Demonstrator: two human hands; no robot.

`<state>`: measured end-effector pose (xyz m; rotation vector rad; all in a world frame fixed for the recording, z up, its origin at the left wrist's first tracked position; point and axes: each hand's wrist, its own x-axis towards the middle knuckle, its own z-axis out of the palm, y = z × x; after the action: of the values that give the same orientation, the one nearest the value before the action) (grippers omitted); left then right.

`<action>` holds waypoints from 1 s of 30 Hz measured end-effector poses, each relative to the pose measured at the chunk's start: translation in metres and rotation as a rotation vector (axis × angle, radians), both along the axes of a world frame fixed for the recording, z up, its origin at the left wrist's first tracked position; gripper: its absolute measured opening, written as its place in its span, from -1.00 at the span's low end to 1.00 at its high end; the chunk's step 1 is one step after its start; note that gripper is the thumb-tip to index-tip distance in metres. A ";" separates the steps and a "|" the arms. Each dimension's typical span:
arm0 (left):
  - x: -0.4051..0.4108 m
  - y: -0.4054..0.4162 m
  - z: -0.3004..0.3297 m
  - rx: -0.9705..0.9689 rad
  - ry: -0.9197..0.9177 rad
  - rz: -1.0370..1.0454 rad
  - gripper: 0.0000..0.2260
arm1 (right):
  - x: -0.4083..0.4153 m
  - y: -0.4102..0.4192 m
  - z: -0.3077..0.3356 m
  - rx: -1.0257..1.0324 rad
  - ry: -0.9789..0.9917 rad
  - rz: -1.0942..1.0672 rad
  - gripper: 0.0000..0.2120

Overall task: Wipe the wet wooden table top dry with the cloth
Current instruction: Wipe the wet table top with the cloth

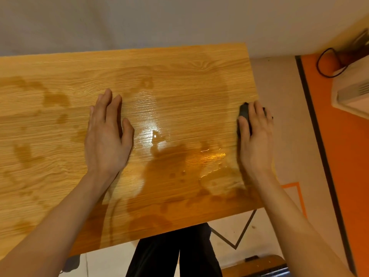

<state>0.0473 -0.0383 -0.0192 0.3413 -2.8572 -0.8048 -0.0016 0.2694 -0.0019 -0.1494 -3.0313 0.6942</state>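
We're looking down at the wooden table top (179, 80), and it's wet: a glossy puddle (157, 140) shines in the middle, with darker damp patches spreading toward the near edge and more blotches off to the left side. Our left hand (107, 134) lies flat on the wood just left of that puddle, palm down, fingers straight and close together, holding nothing. Over at the right edge of the table, our right hand (256, 140) presses down on the dark cloth (244, 114). The cloth is bunched small beneath the fingers and thumb, with dark bits peeking out past the fingertips and beside the thumb. The fingers lie over it fairly straight; whether they curl under to grip it, we can't tell. Both forearms reach in from the bottom of the view, well apart. Below the table's near edge we see dark trousers (171, 254), and to the right an orange floor (343, 156) with a white appliance (353, 92) near the wall.
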 end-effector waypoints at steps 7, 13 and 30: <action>-0.002 0.000 0.000 -0.010 0.002 -0.001 -0.56 | 0.043 -0.115 -0.011 0.195 0.049 0.180 -0.54; -0.001 0.001 -0.001 -0.007 0.007 0.005 -0.55 | 0.031 -0.056 -0.003 0.264 0.025 0.376 -0.60; 0.006 -0.002 0.003 0.060 -0.051 -0.068 -0.54 | 0.050 -0.025 0.004 0.102 0.038 0.345 -0.59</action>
<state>0.0533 -0.0406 -0.0162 0.2772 -2.9111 -0.9093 0.0481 0.2440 0.0023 0.3927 -3.0762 0.5450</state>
